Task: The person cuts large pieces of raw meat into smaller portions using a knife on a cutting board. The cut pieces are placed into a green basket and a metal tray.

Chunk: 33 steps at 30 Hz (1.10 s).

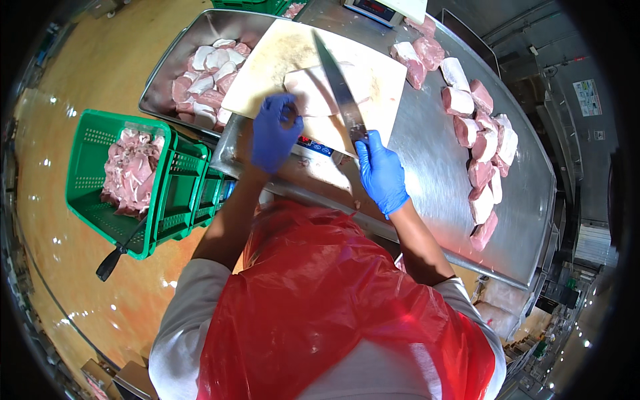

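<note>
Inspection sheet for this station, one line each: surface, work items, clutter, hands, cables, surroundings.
Surface: metal table, cream cutting board toward its left.
Work items: meat slab on the board; knife overlaps it in view, contact unclear.
Clutter: meat pieces grouped on the table's right; metal tub with more pieces; green crate holding trimmings.
Hands: blue-gloved; right hand grips the knife handle; left hand curled beside the slab's left end, contact unclear.
Cables: thin dark line on floor at left; cable or seam, can't tell.
Surroundings: yellowish floor, posted sheet on right wall.
</note>
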### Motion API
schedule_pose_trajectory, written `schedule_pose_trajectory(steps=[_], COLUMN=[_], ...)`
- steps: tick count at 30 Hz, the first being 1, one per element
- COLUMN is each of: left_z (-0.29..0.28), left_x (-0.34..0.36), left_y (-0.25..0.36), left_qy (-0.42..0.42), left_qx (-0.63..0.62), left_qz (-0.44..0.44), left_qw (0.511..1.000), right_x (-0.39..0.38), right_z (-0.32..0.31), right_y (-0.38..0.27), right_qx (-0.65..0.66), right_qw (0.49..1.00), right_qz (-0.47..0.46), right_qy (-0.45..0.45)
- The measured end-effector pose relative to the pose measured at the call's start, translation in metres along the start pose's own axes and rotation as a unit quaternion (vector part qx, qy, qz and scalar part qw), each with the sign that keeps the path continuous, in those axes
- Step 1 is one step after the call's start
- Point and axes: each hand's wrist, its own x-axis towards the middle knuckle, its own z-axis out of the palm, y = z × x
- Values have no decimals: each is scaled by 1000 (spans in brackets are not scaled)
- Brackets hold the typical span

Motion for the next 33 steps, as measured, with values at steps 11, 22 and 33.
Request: schedule_pose_trajectory(steps=[11, 22, 33], left_z=[31, 2, -13], left_x=[-32, -57, -53], left_y=[-30, -26, -22], left_qy=[104, 93, 114], left_qx=[104, 63, 43], left_qz=[123, 2, 39], left_qw=[982, 994, 992], right_x=[82, 3, 35], right_z=[8, -107, -15], right_y=[-53, 62, -38], right_qx=[-151, -360, -180], right_qw=[963, 882, 964], right_qz=[-121, -138, -84], right_qy=[-187, -272, -179])
